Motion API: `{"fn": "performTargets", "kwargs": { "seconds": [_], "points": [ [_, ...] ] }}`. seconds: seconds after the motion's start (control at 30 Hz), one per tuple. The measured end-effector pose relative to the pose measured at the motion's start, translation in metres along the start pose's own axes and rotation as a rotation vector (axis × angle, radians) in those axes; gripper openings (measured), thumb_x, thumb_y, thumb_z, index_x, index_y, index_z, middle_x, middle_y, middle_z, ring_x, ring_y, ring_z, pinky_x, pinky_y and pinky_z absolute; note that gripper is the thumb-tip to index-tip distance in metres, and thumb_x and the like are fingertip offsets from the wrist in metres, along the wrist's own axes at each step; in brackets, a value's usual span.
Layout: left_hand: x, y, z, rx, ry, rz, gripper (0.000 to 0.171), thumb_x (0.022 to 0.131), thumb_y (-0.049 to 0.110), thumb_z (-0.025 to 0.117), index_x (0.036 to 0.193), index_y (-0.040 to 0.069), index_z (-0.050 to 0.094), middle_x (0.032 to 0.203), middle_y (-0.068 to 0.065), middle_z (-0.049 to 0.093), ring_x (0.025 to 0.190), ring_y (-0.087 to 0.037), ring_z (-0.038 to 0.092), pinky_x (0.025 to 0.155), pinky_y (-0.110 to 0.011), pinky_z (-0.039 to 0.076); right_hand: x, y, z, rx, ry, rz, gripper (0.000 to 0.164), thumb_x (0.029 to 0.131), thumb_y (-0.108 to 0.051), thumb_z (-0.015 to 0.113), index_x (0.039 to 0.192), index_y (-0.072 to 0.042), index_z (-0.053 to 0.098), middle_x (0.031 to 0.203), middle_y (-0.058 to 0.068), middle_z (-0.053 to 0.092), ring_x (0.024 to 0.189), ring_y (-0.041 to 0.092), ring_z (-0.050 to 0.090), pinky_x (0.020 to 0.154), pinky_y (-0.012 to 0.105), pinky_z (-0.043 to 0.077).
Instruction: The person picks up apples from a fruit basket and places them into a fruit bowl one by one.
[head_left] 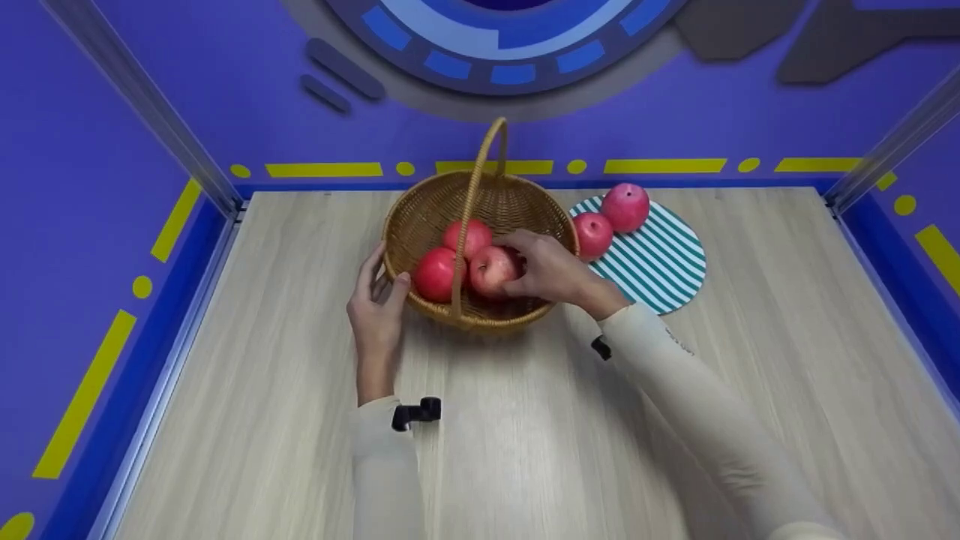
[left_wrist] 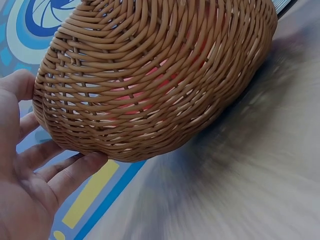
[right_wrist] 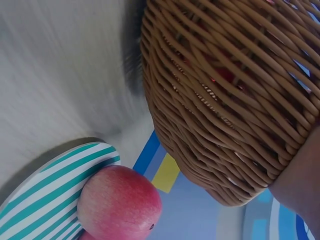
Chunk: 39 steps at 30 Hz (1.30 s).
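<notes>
A brown wicker basket (head_left: 525, 202) with a tall arched handle holds red apples. My left hand (head_left: 375, 315) grips the basket's left side, thumb at the rim. In the left wrist view its fingers (left_wrist: 75, 172) lie against the woven outside. Reaching over the right rim, my right hand (head_left: 551, 270) holds a pale red apple (head_left: 491, 271) inside the basket. Beside that one sit two more, a red apple (head_left: 437, 274) at the left and another apple (head_left: 469, 236) behind. The right wrist view shows the basket's outer weave (right_wrist: 225, 100); the held apple is mostly hidden there.
Right of the basket lies a round green-and-white striped mat (head_left: 660, 262). On it are two apples, one by the basket (head_left: 592, 236) and a farther apple (head_left: 626, 208). A blue wall (head_left: 247, 112) bounds the wooden table (head_left: 510, 435) at the back.
</notes>
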<state>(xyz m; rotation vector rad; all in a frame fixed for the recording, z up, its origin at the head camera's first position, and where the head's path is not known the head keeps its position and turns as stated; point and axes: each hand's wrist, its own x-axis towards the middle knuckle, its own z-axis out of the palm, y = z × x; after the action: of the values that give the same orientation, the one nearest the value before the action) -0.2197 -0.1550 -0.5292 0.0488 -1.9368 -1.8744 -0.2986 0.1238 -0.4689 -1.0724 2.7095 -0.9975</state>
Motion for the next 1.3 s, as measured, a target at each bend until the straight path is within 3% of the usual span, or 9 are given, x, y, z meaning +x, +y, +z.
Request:
{"fn": "performTargets", "kwargs": {
  "seconds": [0.5,0.73,0.93,1.17,1.3],
  "points": [
    [0.002,-0.001,0.001,0.013,0.005,0.003,0.057,0.100,0.009,0.072,0.153,-0.002,0.052,0.156,-0.026,0.050,0.137,-0.047,0.054,0.115,-0.056,0.044,-0.017,-0.001,-0.009,0.185,0.291,-0.092,0.072,0.084,-0.019,0.094,0.145,-0.001,0.061,0.139,0.012,0.064,0.127,0.024,0.060,0.107,0.041,0.053],
    [0.002,-0.002,0.000,0.008,0.011,0.012,0.059,0.100,0.015,0.074,0.155,0.006,0.054,0.157,-0.019,0.052,0.137,-0.039,0.056,0.115,-0.050,0.046,-0.029,0.005,-0.018,0.216,0.382,-0.083,0.072,0.085,-0.012,0.092,0.148,0.001,0.059,0.145,0.014,0.061,0.132,0.024,0.057,0.112,0.042,0.049],
    [0.001,-0.005,-0.002,0.004,0.014,0.018,0.058,0.100,0.020,0.076,0.154,0.010,0.057,0.154,-0.014,0.056,0.134,-0.036,0.059,0.114,-0.048,0.047,-0.041,0.006,-0.024,0.300,0.461,-0.054,0.073,0.084,-0.009,0.092,0.149,-0.001,0.059,0.141,0.011,0.064,0.123,0.022,0.062,0.101,0.043,0.056],
    [0.000,-0.005,-0.002,0.031,0.027,0.027,0.056,0.101,0.019,0.075,0.153,0.012,0.058,0.153,-0.011,0.057,0.132,-0.034,0.060,0.113,-0.048,0.048,-0.053,0.006,-0.026,0.392,0.557,-0.015,0.075,0.082,0.000,0.092,0.148,0.003,0.057,0.142,0.016,0.061,0.129,0.028,0.062,0.106,0.035,0.054],
    [-0.001,-0.006,-0.003,0.042,0.029,0.033,0.055,0.102,0.017,0.074,0.154,0.014,0.057,0.153,-0.008,0.057,0.133,-0.033,0.060,0.113,-0.049,0.048,-0.061,0.010,-0.026,0.373,0.609,-0.024,0.075,0.083,-0.001,0.091,0.149,0.002,0.056,0.143,0.013,0.061,0.130,0.026,0.062,0.107,0.032,0.053]
  ]
}}
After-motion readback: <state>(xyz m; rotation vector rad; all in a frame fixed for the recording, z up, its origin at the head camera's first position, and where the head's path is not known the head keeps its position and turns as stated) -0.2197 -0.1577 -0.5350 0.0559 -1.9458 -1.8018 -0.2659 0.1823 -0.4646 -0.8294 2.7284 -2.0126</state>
